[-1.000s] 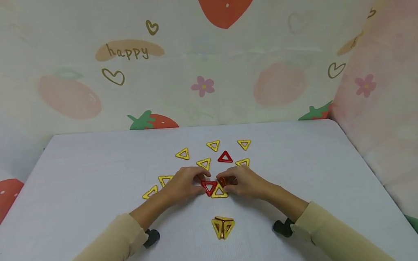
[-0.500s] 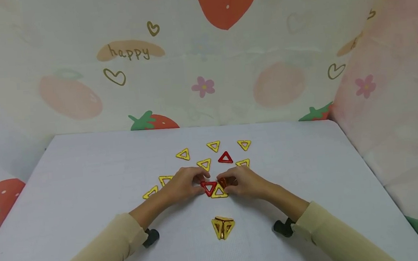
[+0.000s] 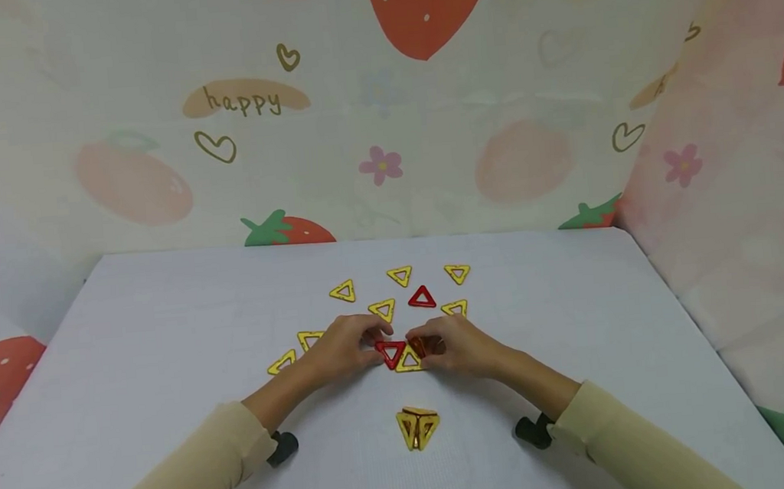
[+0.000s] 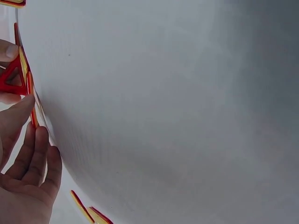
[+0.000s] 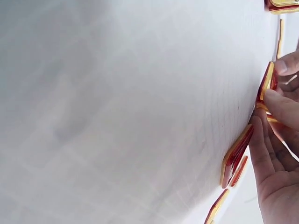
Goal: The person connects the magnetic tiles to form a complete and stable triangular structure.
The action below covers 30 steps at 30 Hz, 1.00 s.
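Three magnetic triangle tiles meet between the hands. My left hand (image 3: 345,349) pinches a red triangle tile (image 3: 397,354) at its left side with thumb and fingers. Against that lies a yellow triangle tile (image 3: 410,368), flat on the table. A reddish-amber triangle tile (image 3: 417,345), tilted up, is pinched by my right hand (image 3: 465,346) and partly hidden by its fingers. The right wrist view shows this tilted tile (image 5: 265,88) between thumb and fingertips. In the left wrist view, the tile (image 4: 31,88) in my left hand appears edge-on.
A small yellow pyramid of tiles (image 3: 419,410) stands nearer on the white table (image 3: 164,331). Several loose yellow tiles (image 3: 352,290) and one red tile (image 3: 423,305) lie beyond the hands. Dark devices (image 3: 282,448) sit under both wrists. A patterned cloth wall (image 3: 430,195) closes the back.
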Available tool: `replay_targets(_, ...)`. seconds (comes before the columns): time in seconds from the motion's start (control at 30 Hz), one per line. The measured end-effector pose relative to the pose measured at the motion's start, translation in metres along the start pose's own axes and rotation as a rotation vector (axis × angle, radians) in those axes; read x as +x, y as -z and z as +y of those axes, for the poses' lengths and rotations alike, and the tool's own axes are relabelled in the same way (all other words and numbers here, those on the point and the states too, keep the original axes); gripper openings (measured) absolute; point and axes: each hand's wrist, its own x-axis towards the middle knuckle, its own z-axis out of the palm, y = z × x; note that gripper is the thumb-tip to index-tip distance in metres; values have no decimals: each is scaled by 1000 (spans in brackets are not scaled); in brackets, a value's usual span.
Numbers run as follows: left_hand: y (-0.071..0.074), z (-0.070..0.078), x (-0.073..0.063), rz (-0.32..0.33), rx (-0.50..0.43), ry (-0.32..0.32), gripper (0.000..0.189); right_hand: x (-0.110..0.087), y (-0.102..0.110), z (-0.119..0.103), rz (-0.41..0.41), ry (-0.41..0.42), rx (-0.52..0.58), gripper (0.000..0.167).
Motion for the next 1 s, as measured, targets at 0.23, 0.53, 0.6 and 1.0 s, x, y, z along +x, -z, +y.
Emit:
replay_targets(0.23, -1, 0, 0, 11, -27, -17, 31, 1, -1, 1, -1, 2, -6, 44)
replay_targets(0.53, -1, 0, -1, 13, -78, -58, 33, 1, -1, 1, -2, -6, 9, 44)
replay_targets(0.6, -1, 0, -1, 12, -91, -70, 33, 1, -1, 1, -1, -5, 8, 45)
replay_targets(1.0, -6, 6, 2, -8, -173, -85, 32, -1, -1, 1, 18, 30, -29, 44)
